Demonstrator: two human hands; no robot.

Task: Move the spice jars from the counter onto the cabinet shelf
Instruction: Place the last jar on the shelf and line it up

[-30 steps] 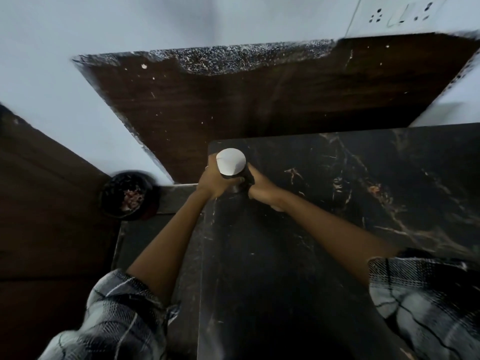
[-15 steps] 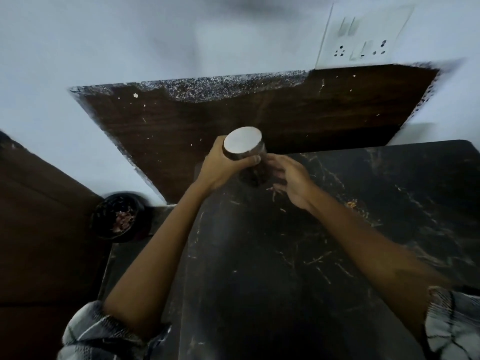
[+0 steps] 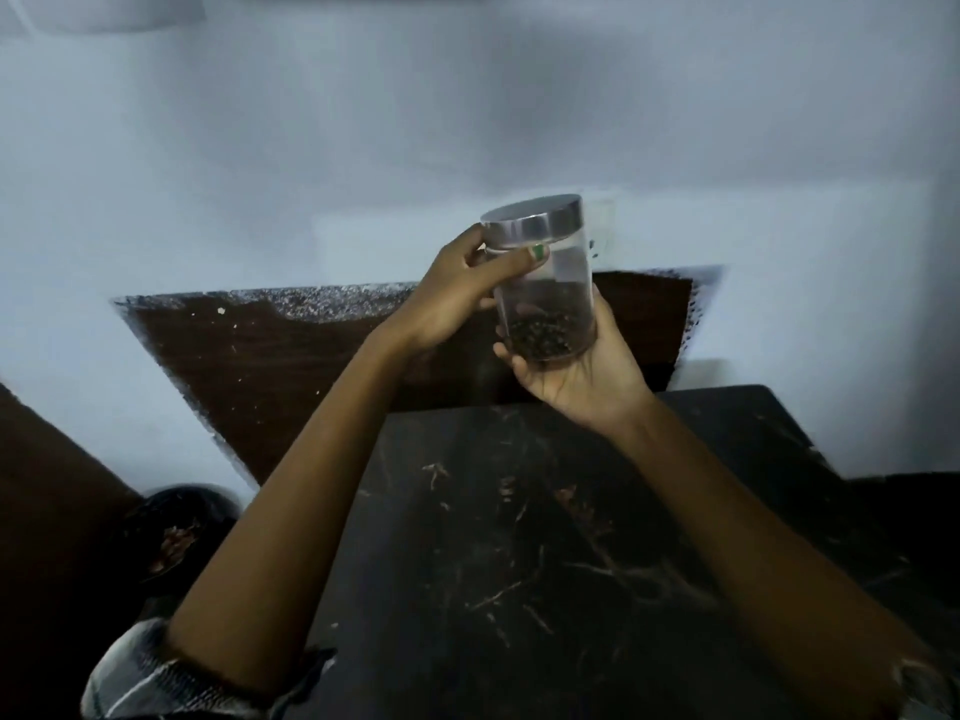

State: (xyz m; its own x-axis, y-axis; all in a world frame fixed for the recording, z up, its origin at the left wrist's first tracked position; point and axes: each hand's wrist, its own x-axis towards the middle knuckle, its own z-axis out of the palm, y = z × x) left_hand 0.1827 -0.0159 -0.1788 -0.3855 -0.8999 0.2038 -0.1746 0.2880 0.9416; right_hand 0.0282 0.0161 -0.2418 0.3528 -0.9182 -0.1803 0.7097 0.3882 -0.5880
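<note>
Glass, I judged, or a hard clear plastic: the spice jar [image 3: 545,298] looked stiff-walled and smooth, likely slick under my skin and liable to crack if it dropped onto the dark stone counter [image 3: 519,563] below. It was only about a third full of dark seeds, so I took it to be light, with most of its weight low. I held it in the air above the counter's far edge, in front of the pale wall [image 3: 467,122], slightly tilted. My left hand [image 3: 457,298] curled round the upper part, thumb across the front just beneath the metal lid [image 3: 532,223]. My right hand [image 3: 576,371] cupped the base from below, fingers wrapped up the side. That seemed the safest hold, one hand under and one near the lid. No label, brand or writing showed anywhere on it.
</note>
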